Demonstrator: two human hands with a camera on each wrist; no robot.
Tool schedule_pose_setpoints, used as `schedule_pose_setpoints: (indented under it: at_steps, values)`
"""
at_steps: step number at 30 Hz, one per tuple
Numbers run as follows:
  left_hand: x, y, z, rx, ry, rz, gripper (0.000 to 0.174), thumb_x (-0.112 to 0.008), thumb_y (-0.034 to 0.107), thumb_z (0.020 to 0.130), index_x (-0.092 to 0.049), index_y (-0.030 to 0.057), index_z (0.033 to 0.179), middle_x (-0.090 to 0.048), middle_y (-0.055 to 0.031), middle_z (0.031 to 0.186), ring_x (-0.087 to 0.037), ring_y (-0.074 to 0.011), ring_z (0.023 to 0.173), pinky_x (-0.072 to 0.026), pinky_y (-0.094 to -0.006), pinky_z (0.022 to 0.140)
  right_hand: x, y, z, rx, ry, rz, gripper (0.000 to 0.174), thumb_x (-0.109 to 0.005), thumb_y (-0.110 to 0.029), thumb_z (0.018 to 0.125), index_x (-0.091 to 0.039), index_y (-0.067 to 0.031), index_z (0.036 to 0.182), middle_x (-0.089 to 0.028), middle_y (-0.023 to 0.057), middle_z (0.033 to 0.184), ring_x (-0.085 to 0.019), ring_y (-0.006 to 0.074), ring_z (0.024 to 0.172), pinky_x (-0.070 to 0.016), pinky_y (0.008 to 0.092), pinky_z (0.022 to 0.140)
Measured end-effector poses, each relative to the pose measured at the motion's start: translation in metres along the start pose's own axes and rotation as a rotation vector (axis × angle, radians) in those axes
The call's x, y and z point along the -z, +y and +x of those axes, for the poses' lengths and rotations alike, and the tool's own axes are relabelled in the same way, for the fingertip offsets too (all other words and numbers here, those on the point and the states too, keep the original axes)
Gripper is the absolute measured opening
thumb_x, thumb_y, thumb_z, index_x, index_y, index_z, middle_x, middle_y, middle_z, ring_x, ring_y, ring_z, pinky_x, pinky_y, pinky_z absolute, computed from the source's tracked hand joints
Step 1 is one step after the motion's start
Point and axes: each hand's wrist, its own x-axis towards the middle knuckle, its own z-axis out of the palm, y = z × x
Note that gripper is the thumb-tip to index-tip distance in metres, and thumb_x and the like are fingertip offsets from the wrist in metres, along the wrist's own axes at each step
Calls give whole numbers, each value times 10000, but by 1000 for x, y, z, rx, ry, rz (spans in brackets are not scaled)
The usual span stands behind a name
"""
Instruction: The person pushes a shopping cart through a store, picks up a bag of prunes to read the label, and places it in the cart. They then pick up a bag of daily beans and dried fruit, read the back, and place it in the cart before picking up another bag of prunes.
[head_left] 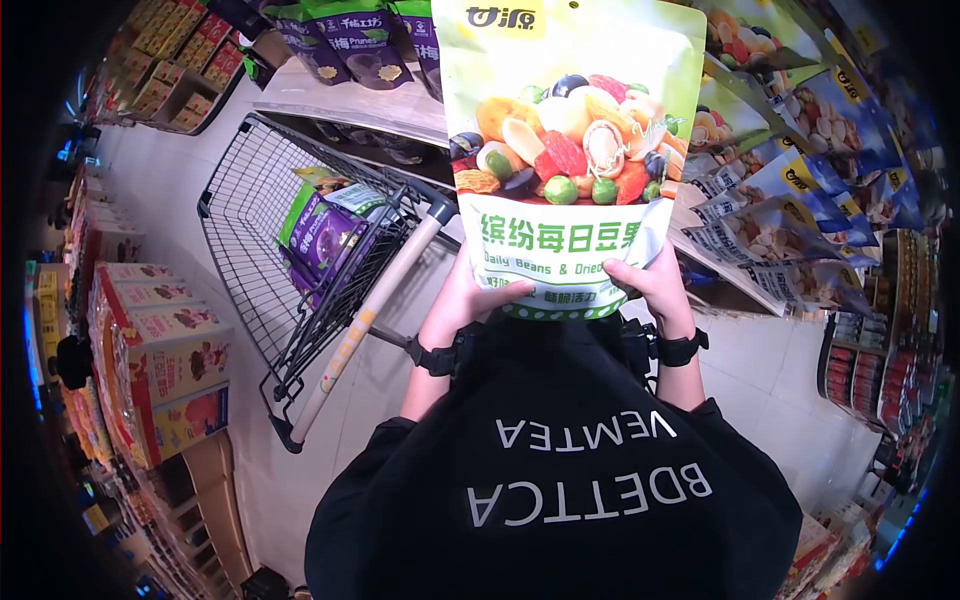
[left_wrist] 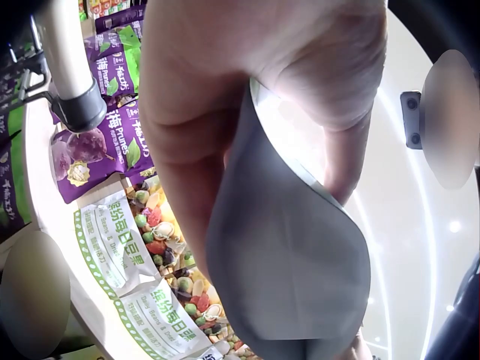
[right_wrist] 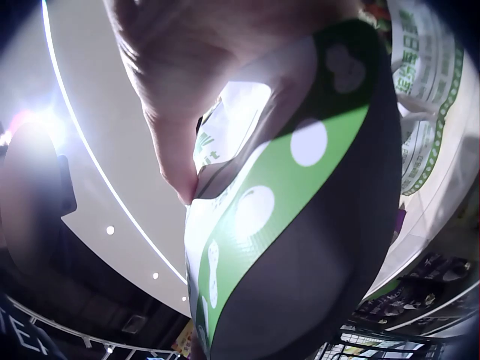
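A large white, green and yellow bag of mixed beans and dried fruit (head_left: 570, 130) is held upright between both hands in the head view. The left hand (head_left: 458, 300) grips its lower left side, thumb across the front. On the lower right side, the right hand (head_left: 655, 290) pinches it the same way. The left wrist view shows the left hand (left_wrist: 262, 60) around the edge of the bag's grey bottom (left_wrist: 292, 262). In the right wrist view the right hand (right_wrist: 195, 60) holds the green-dotted lower edge (right_wrist: 281, 172). The fingers behind the bag are mostly hidden.
A shopping cart (head_left: 345, 360) with purple prune bags (head_left: 325, 240) inside stands at the left. Shelves behind hold more prune bags (head_left: 375, 60) and nut bags (head_left: 790, 180). Stacked boxes (head_left: 165, 350) stand at the far left.
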Motion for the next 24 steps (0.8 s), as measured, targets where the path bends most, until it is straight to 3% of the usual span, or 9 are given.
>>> schedule_pose_setpoints:
  at_steps: [15, 24]
  values:
    - [15, -10, -10, -87, 33, 132, 737, -752, 64, 636, -300, -14, 1213, -518, -88, 1089, -501, -136, 989, -434, -285, 826, -12, -3, 5, -35, -48, -20, 469, -695, -40, 683, -466, 39, 1084, -590, 98, 987, -575, 147, 880, -461, 280, 787]
    - [16, -8, -16, -48, 57, 79, 766, -748, 74, 645, -272, -23, 1238, -511, -96, 1108, -499, -143, 999, -423, -284, 841, -13, -3, 10, -48, -76, -35, 473, -698, -47, 681, -465, 37, 1085, -589, 97, 986, -574, 147, 878, -460, 278, 782]
